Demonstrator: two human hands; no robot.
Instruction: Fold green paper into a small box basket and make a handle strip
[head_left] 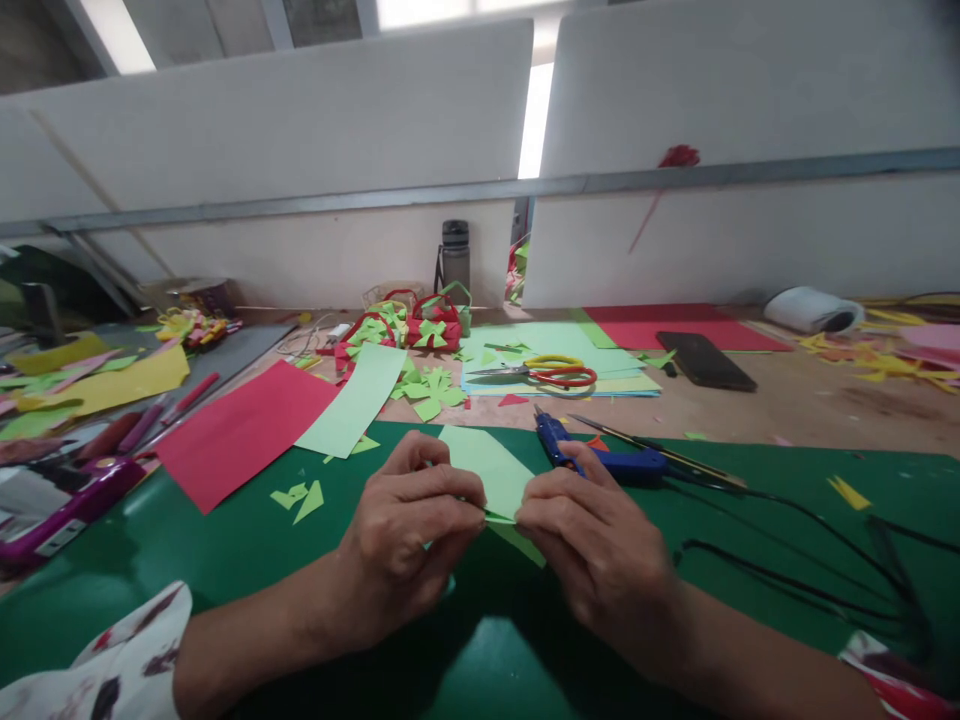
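Pale green paper (491, 468), pinched at its near edge between left hand (412, 525) and right hand (604, 560), sat tilted, broad panel extending away with a slanted upper right edge, layers slightly parted in front (fold or separate sheets, unclear), greener part showing below.

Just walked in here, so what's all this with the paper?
A person is holding a piece of pale green paper between the fingertips, with the left-hand grip at one side and the right-hand grip at the other. This is above a green mat. A blue glue gun lies just beyond the right-hand grip. Farther back, scissors rest on stacked paper. Green scraps and a red sheet lie off to the left.
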